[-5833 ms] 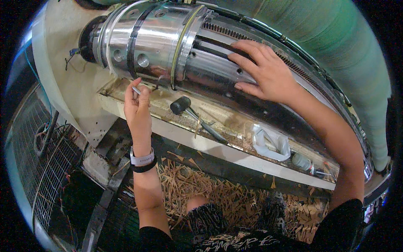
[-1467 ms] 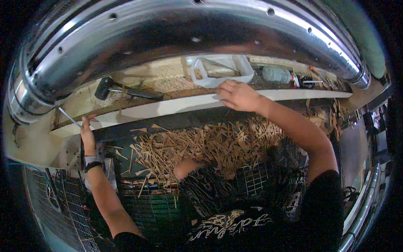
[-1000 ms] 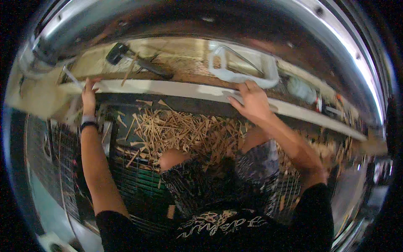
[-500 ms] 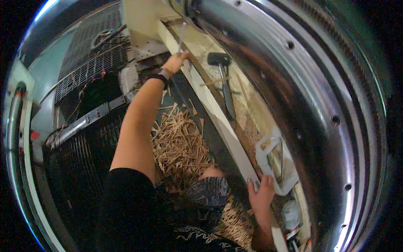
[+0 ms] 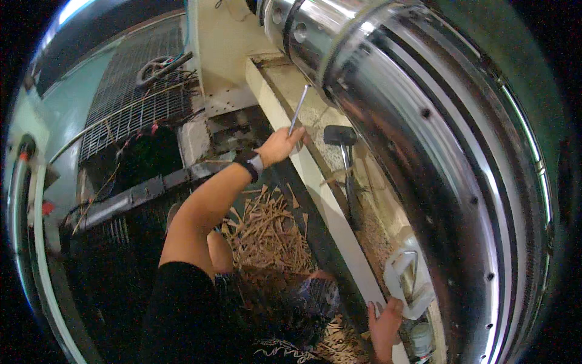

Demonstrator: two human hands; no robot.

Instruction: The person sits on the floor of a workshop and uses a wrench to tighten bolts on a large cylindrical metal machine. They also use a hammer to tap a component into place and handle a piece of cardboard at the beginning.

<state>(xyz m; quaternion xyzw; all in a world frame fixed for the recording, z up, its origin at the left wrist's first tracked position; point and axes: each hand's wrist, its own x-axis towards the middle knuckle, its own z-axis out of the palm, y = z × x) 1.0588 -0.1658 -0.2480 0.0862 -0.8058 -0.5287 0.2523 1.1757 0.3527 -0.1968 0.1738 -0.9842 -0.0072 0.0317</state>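
Over the pale rim [image 5: 342,233] of the machine's long ledge: left hand [image 5: 280,146] has the metal rod [image 5: 298,109]. Fingers curled in, pinching the rod near its lower end; exact thumb contact can't tell from this angle. Rod is tilted, bare end up toward the machine frame [image 5: 225,45], beside the roller [image 5: 418,133]. Can't tell the depth gap between rod tip and roller.

Right hand [image 5: 384,324] is farther down the same rim, well apart from the left. Thumb spread away from the fingers, fingers near each other, tips on the rim. No item visible in its grip; palm side hidden.

On the ledge bed, between rim and roller: black mallet [image 5: 340,135], lying down, head toward the left hand, handle running toward the right. Tan strip [image 5: 332,178] beside the handle. Next along, just beside the right hand's fingers, a white plastic tray [image 5: 393,280]; past that, a cloudy bottle [image 5: 421,340].

Roller is shiny metal, row of small holes along it. Tan scraps [image 5: 273,242] piled on the near side of the ledge, lower down. Wire grating [image 5: 136,100] off to the left. Dark wristband [image 5: 247,168] on left wrist.
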